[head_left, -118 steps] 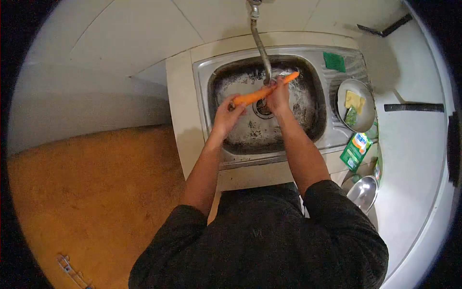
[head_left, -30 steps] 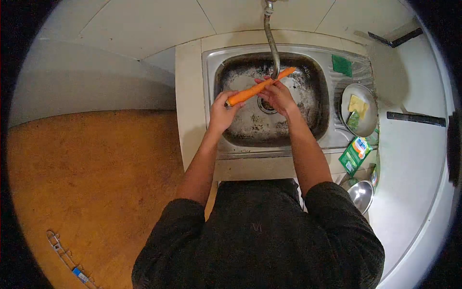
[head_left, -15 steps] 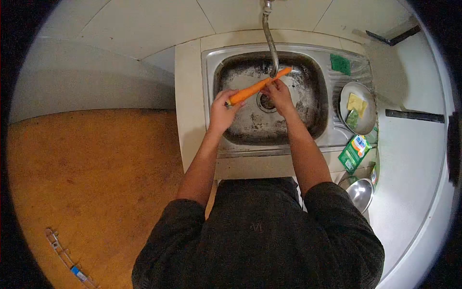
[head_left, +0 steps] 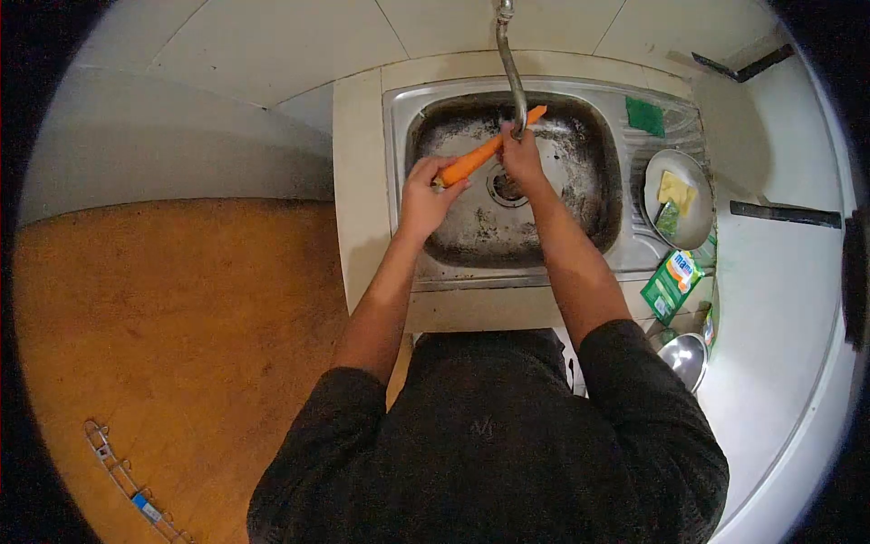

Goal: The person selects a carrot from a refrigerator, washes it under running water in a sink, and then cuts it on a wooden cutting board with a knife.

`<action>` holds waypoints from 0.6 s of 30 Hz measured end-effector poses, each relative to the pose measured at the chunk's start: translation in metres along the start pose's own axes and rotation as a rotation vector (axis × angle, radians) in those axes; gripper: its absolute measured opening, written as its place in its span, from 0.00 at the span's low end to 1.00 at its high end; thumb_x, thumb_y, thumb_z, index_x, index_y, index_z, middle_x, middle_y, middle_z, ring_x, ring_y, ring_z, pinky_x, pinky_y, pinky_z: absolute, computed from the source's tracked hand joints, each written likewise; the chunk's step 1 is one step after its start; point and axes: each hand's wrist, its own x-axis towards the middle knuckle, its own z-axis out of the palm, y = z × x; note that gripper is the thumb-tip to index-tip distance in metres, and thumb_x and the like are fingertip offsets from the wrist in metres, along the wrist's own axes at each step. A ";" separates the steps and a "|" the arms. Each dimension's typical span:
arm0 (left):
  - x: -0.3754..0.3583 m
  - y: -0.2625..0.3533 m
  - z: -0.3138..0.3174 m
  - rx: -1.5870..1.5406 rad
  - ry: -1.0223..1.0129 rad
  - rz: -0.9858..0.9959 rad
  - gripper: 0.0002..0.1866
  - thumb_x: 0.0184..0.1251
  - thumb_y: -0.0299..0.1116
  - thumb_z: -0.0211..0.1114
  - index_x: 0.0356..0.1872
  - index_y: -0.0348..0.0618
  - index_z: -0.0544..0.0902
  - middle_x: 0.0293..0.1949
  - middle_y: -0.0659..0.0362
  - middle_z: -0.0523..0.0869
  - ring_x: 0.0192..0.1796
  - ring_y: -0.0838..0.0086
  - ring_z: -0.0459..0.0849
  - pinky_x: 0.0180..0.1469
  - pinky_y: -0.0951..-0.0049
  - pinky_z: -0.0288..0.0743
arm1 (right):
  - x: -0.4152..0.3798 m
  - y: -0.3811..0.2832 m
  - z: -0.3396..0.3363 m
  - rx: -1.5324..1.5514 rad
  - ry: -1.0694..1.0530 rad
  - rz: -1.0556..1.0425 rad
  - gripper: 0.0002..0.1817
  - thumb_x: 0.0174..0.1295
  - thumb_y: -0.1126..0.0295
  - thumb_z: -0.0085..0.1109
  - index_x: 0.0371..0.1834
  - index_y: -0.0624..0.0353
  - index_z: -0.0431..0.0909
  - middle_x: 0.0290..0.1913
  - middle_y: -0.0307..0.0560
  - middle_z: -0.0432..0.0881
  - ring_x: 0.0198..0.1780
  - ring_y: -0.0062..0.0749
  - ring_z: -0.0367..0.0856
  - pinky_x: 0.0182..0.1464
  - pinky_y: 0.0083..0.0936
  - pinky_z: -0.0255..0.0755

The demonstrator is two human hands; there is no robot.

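An orange carrot (head_left: 473, 162) is held slantwise over the sink basin (head_left: 485, 240), its thin end up to the right. My left hand (head_left: 428, 199) grips the thick lower end between thumb and fingers. Closed round the carrot farther up is my right hand (head_left: 523, 163), just below the mouth of the metal faucet (head_left: 513, 77). The right fingers are partly hidden, and I cannot make out running water. Beneath the hands lies the round drain (head_left: 506, 189) in the stained basin floor.
Right of the basin, a green scouring pad (head_left: 644, 116) lies on the drainboard. Near it are a bowl (head_left: 702, 231) holding a yellow sponge (head_left: 675, 190), a green-and-white packet (head_left: 671, 286) and a shiny metal bowl (head_left: 686, 360). A metal hook rack (head_left: 121, 479) is at lower left.
My right hand has moved up along the carrot and wrapped round it beside the spout. My left hand stays on the thick end. The view has shifted slightly.
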 end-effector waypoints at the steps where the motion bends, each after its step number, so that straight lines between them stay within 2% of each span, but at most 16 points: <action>1: 0.003 -0.001 0.000 -0.013 -0.013 -0.004 0.21 0.48 0.30 0.76 0.44 0.37 0.81 0.45 0.53 0.82 0.49 0.64 0.80 0.53 0.70 0.74 | 0.011 0.002 0.002 -0.105 0.092 -0.015 0.13 0.66 0.69 0.52 0.48 0.63 0.65 0.41 0.48 0.77 0.39 0.37 0.77 0.42 0.32 0.73; 2: 0.005 -0.001 0.000 -0.027 -0.025 -0.007 0.21 0.49 0.31 0.76 0.46 0.39 0.81 0.46 0.53 0.82 0.51 0.65 0.80 0.54 0.70 0.73 | 0.019 0.006 0.005 -0.103 0.092 -0.013 0.13 0.66 0.69 0.52 0.48 0.63 0.65 0.41 0.48 0.77 0.39 0.37 0.77 0.42 0.32 0.73; 3: 0.007 0.003 -0.001 -0.025 -0.024 -0.008 0.21 0.49 0.31 0.76 0.46 0.39 0.81 0.46 0.53 0.82 0.51 0.65 0.80 0.54 0.70 0.73 | 0.030 0.018 0.007 -0.162 0.134 -0.112 0.13 0.65 0.69 0.53 0.48 0.63 0.64 0.40 0.47 0.76 0.39 0.39 0.77 0.43 0.33 0.73; 4: 0.009 0.010 -0.002 -0.013 -0.018 -0.008 0.21 0.49 0.31 0.76 0.45 0.37 0.81 0.44 0.52 0.82 0.48 0.64 0.81 0.52 0.70 0.74 | 0.039 0.027 0.009 -0.220 0.177 -0.210 0.14 0.65 0.70 0.54 0.49 0.63 0.63 0.40 0.47 0.76 0.39 0.41 0.77 0.44 0.33 0.73; 5: 0.010 0.014 -0.003 -0.001 -0.014 -0.009 0.21 0.48 0.30 0.76 0.44 0.36 0.81 0.42 0.51 0.82 0.45 0.63 0.82 0.49 0.70 0.75 | 0.050 0.034 0.012 -0.219 0.176 -0.209 0.14 0.65 0.70 0.54 0.49 0.63 0.63 0.40 0.47 0.76 0.39 0.41 0.77 0.44 0.33 0.73; 6: 0.009 0.009 -0.002 -0.001 -0.015 -0.009 0.21 0.48 0.30 0.76 0.44 0.36 0.81 0.42 0.51 0.82 0.45 0.63 0.82 0.49 0.70 0.75 | 0.052 0.028 0.015 -0.008 0.019 -0.134 0.14 0.66 0.68 0.52 0.49 0.62 0.63 0.40 0.48 0.76 0.39 0.42 0.77 0.45 0.34 0.73; 7: 0.007 0.000 -0.001 -0.090 -0.002 -0.126 0.21 0.50 0.32 0.75 0.45 0.36 0.81 0.42 0.51 0.82 0.46 0.63 0.82 0.49 0.70 0.75 | 0.051 0.023 0.016 0.202 -0.136 -0.058 0.14 0.67 0.67 0.51 0.49 0.61 0.63 0.39 0.48 0.75 0.39 0.43 0.77 0.46 0.35 0.74; 8: 0.006 -0.007 0.000 -0.180 0.011 -0.244 0.21 0.53 0.33 0.74 0.47 0.36 0.81 0.43 0.50 0.82 0.46 0.64 0.82 0.49 0.71 0.75 | 0.047 0.021 0.014 0.201 -0.134 -0.059 0.14 0.67 0.67 0.51 0.49 0.61 0.63 0.39 0.48 0.75 0.39 0.43 0.77 0.46 0.35 0.74; 10: 0.002 -0.021 -0.004 -0.151 -0.020 -0.264 0.19 0.55 0.33 0.72 0.48 0.36 0.81 0.44 0.50 0.83 0.47 0.64 0.82 0.50 0.72 0.74 | -0.008 -0.033 0.013 0.654 -0.216 0.009 0.16 0.71 0.55 0.46 0.44 0.58 0.65 0.34 0.46 0.74 0.37 0.37 0.75 0.49 0.41 0.73; 11: 0.001 -0.026 -0.005 -0.120 -0.053 -0.282 0.19 0.58 0.33 0.70 0.48 0.36 0.81 0.45 0.50 0.83 0.48 0.65 0.82 0.51 0.72 0.74 | -0.012 -0.027 0.010 0.654 -0.215 0.005 0.16 0.71 0.55 0.46 0.44 0.58 0.65 0.34 0.46 0.74 0.37 0.37 0.75 0.49 0.41 0.73; 13: -0.005 -0.032 -0.006 -0.172 -0.037 -0.234 0.17 0.60 0.33 0.68 0.48 0.36 0.81 0.46 0.51 0.83 0.48 0.66 0.82 0.51 0.72 0.74 | -0.009 -0.015 0.007 0.866 -0.207 0.124 0.14 0.74 0.57 0.37 0.49 0.56 0.61 0.37 0.47 0.73 0.37 0.43 0.77 0.47 0.41 0.77; 14: -0.008 -0.033 -0.007 -0.224 -0.026 -0.196 0.16 0.62 0.32 0.67 0.48 0.35 0.81 0.46 0.51 0.83 0.48 0.67 0.81 0.51 0.73 0.73 | -0.011 -0.011 0.006 0.869 -0.209 0.106 0.14 0.74 0.57 0.37 0.49 0.56 0.61 0.37 0.47 0.73 0.37 0.43 0.77 0.47 0.41 0.77; 16: -0.013 -0.027 -0.014 -0.180 -0.041 -0.162 0.15 0.62 0.31 0.66 0.48 0.35 0.80 0.46 0.51 0.83 0.49 0.68 0.81 0.51 0.73 0.73 | -0.025 -0.006 0.006 1.035 -0.168 0.268 0.17 0.74 0.55 0.38 0.52 0.57 0.60 0.36 0.46 0.72 0.37 0.43 0.77 0.47 0.40 0.77; 17: -0.016 -0.023 -0.017 -0.133 -0.057 -0.146 0.15 0.62 0.30 0.66 0.48 0.35 0.80 0.46 0.51 0.82 0.49 0.69 0.80 0.51 0.74 0.73 | -0.027 -0.003 0.010 1.039 -0.167 0.257 0.17 0.74 0.55 0.38 0.52 0.57 0.60 0.36 0.46 0.72 0.37 0.43 0.77 0.47 0.40 0.77; 18: -0.018 -0.022 -0.021 -0.133 -0.060 -0.136 0.15 0.62 0.30 0.66 0.48 0.35 0.80 0.46 0.51 0.82 0.49 0.69 0.80 0.51 0.74 0.73 | -0.029 0.000 0.015 0.947 -0.045 0.195 0.17 0.74 0.54 0.36 0.52 0.57 0.59 0.35 0.46 0.71 0.38 0.44 0.78 0.48 0.42 0.77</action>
